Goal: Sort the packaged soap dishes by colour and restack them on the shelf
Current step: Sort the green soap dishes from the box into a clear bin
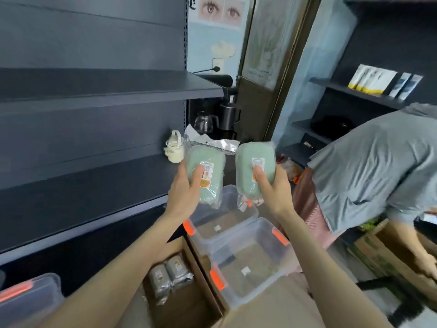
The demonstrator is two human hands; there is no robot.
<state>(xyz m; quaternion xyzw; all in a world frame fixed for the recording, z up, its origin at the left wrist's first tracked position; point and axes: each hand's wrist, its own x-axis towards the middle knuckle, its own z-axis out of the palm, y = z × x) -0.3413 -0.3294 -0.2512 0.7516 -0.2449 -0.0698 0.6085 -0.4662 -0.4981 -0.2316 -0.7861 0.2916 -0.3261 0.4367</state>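
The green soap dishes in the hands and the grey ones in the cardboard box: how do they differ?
The green soap dishes are pale mint; the grey soap dishes are dull grey. The green ones are held up, one in the left hand, one in the right hand; the grey ones lie side by side in the cardboard box. Both are wrapped in clear plastic with a small label.

Left green soap dish, right green soap dish: clear-wrapped, labelled, upright, apart, near dark shelf. Two grey soap dishes in cardboard box.
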